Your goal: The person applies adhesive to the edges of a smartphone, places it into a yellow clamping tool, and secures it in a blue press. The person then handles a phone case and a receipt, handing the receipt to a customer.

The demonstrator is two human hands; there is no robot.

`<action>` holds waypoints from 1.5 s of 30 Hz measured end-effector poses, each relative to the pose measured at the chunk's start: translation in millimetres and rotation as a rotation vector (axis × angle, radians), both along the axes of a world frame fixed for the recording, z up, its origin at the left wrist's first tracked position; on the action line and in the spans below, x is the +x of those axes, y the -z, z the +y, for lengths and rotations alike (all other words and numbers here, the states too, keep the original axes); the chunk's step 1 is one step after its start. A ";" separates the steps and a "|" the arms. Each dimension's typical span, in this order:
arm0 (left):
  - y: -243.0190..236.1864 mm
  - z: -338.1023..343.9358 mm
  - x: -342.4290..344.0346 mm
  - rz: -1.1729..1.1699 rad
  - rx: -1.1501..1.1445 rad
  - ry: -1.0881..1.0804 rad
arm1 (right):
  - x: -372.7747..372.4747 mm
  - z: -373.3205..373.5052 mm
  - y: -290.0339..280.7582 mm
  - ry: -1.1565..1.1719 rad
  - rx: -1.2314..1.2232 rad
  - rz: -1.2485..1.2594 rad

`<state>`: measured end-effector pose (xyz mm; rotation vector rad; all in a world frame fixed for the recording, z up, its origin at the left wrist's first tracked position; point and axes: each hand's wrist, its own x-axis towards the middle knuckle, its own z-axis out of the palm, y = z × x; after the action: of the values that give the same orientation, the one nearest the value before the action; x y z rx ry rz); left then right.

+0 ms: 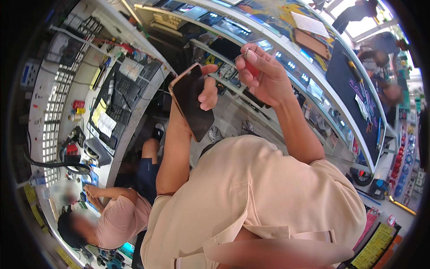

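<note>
My left hand (pixel 207 92) is closed around a smartphone (pixel 193 101) with a dark screen and a gold-coloured edge, held upright and tilted. To its right, raised to about the same height, my right hand (pixel 264 67) pinches a small red object (pixel 251 69) between thumb and fingers. A thin, pale tip shows at the thumb's end. Most of the red object is hidden by the fingers, so its kind cannot be made out. The phone and the red object are apart.
A glass display counter (pixel 286 54) curves across the front and right, with a dark mat (pixel 347 89) on top. At left stands a cluttered workbench (pixel 112 154), where a co-worker in a pink shirt (pixel 123 222) sits. Other people are beyond the counter.
</note>
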<state>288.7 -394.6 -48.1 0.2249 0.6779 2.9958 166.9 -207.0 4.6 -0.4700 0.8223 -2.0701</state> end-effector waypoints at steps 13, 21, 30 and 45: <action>-56.6 103.0 -81.3 -0.211 -0.691 -0.162 | -47.1 89.4 11.2 0.196 0.054 0.060; -61.5 110.3 -101.0 -0.272 -0.645 -0.259 | -75.1 114.9 -5.8 0.243 0.555 0.792; -51.3 114.4 -99.9 -0.355 -0.834 -0.266 | -90.3 102.2 -14.2 0.172 0.712 1.392; 57.3 50.6 -74.3 -0.544 0.291 -0.449 | -65.8 72.7 43.3 0.189 0.839 0.732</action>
<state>214.4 -344.0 -105.4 -0.8071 0.2543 3.3087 101.1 -134.4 -38.7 -0.6799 2.0990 -1.4761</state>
